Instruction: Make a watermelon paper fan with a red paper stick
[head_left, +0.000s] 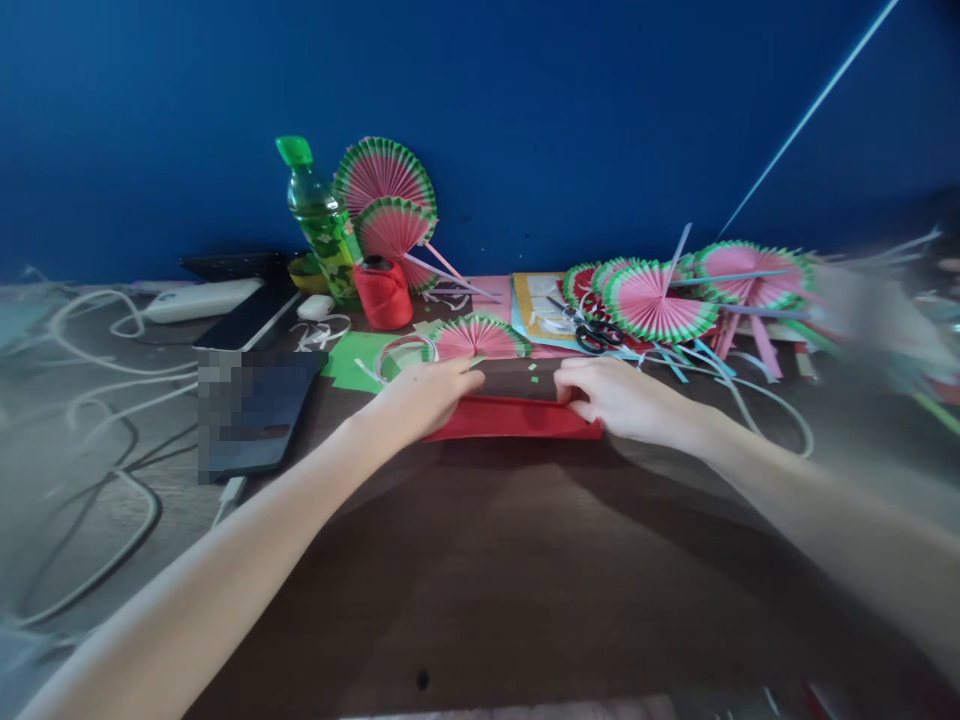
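A folded strip of red paper (pixel 514 418) lies flat on the dark brown table (pixel 480 560). My left hand (pixel 424 395) presses down on its left end with fingers together. At the strip's right end, my right hand (pixel 619 395) pinches the paper with curled fingers. Just beyond the strip lies a half-round pink and green paper fan (pixel 480 338), and small green paper scraps (pixel 534 373) dot the table between my hands.
Behind stand a green bottle (pixel 321 222), a red spool (pixel 383 292), two upright paper fans (pixel 386 195), and scissors (pixel 596 335) on a yellow card. More watermelon fans (pixel 675 290) are piled at right. A phone (pixel 255 408), power strip (pixel 202 298) and white cables (pixel 97 380) lie left.
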